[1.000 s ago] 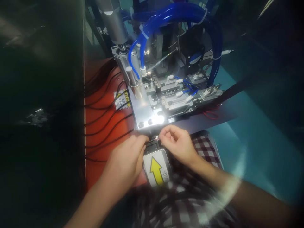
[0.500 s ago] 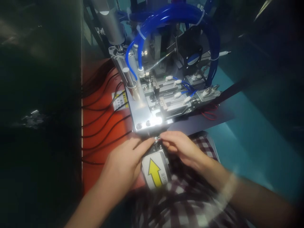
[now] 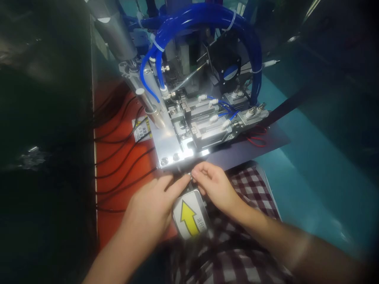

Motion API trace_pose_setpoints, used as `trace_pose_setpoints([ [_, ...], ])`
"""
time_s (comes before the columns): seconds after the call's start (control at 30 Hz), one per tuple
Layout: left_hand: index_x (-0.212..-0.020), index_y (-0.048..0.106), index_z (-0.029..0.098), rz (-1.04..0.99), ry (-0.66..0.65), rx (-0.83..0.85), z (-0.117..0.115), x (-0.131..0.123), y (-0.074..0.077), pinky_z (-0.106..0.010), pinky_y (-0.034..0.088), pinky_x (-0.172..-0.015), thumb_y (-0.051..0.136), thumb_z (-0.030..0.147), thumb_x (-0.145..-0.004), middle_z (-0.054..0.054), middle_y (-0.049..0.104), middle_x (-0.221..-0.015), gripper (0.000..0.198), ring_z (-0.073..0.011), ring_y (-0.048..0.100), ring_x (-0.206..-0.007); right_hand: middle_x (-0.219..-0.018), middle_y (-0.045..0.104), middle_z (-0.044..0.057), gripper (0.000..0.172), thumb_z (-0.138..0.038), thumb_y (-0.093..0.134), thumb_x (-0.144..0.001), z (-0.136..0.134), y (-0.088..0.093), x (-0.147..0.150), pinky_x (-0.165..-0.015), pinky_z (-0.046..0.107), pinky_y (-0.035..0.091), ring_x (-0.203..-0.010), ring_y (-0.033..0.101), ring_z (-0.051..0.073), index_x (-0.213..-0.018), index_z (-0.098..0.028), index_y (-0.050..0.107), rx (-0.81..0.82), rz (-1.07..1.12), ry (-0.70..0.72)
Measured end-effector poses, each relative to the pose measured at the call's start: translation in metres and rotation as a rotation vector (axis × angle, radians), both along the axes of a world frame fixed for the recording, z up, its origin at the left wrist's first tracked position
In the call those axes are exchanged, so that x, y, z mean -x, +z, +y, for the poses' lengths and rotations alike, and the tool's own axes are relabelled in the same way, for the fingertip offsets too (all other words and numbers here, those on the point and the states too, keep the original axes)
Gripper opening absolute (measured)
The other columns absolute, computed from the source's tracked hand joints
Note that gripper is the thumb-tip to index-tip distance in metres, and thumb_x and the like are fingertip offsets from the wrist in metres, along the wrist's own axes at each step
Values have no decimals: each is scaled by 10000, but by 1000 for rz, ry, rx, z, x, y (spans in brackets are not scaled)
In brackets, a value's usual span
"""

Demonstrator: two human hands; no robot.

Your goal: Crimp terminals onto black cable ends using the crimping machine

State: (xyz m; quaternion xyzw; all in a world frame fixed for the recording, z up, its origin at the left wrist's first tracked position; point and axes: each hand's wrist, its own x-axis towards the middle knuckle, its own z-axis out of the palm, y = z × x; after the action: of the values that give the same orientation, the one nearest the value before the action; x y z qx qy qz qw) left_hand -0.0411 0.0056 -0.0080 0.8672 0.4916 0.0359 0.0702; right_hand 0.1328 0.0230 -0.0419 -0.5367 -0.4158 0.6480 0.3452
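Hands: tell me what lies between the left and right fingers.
In the head view, a tiny shiny part lies between the left hand and the right hand, whose fingers seem to pinch it, just above the arrow label.

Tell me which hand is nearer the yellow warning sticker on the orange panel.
Left. The left hand lies below the sticker; the right hand is farther, below-right.

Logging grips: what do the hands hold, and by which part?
A tiny shiny part, pinched between left hand and right hand; by which part is too small to tell.
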Motion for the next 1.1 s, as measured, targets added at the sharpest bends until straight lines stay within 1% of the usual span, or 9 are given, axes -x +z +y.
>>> trace_pose_setpoints([
  [0.17,-1242,636,245,27,41,52,-1,-4,3,-270,450,-493,387,108,-834,-77,656,-858,497,-207,627,-666,-635,515,-30,182,-289,516,-884,-2,0,-1,-576,249,371,-588,472,117,-725,-200,505,-220,-228,-11],
  [0.27,-1240,636,259,-3,49,67,-1,-2,2,-265,459,-513,380,102,-845,-64,643,-818,496,-197,622,-663,-551,483,-50,230,-354,508,-889,2,-4,-3,-534,241,353,-509,450,105,-726,-193,508,0,-3,49],
  [0.37,-1249,621,285,-98,45,76,-2,3,-3,-263,487,-564,357,93,-871,-45,641,-825,498,-181,620,-691,-594,519,-48,260,-396,535,-864,5,-8,-6,-508,227,337,-469,454,78,-738,-169,547,154,214,2],
  [0.43,-1238,618,276,-164,55,52,-2,6,-5,-263,501,-595,355,100,-887,-40,652,-860,472,-174,624,-720,-613,534,-45,273,-412,566,-844,5,-8,-7,-508,223,336,-476,464,73,-731,-164,565,153,247,-35],
  [0.53,-1181,629,198,-230,45,16,-1,7,-6,-265,520,-635,381,118,-896,-50,684,-910,386,-176,645,-768,-513,497,-56,290,-406,571,-849,3,-3,-7,-522,226,349,-486,456,88,-681,-170,552,133,223,-2],
  [0.63,-1106,643,147,-239,12,3,1,7,-3,-262,532,-637,402,111,-886,-60,706,-908,329,-177,662,-763,-494,497,-66,184,-304,612,-817,1,1,-6,-517,220,345,-483,441,84,-703,-170,560,114,184,-3],
  [0.73,-1079,646,142,-229,3,-16,2,7,-1,-262,537,-623,405,107,-876,-60,714,-899,317,-180,672,-757,-477,485,-77,114,-239,627,-777,1,0,-3,-499,213,317,-467,414,74,-710,-165,571,140,197,-41],
  [0.9,-1087,637,148,-224,-9,-31,2,8,-3,-261,544,-625,406,107,-871,-56,722,-920,319,-178,681,-764,-444,444,-89,121,-213,620,-756,-1,-5,-1,-480,208,272,-451,363,63,-664,-168,556,159,239,-112],
  [1.1,-1079,618,155,-249,10,-30,3,8,-6,-253,546,-668,419,133,-891,-55,720,-939,275,-173,689,-797,-484,494,-68,181,-299,599,-820,0,-1,-5,-509,227,321,-482,424,82,-696,-177,548,112,223,-38],
])
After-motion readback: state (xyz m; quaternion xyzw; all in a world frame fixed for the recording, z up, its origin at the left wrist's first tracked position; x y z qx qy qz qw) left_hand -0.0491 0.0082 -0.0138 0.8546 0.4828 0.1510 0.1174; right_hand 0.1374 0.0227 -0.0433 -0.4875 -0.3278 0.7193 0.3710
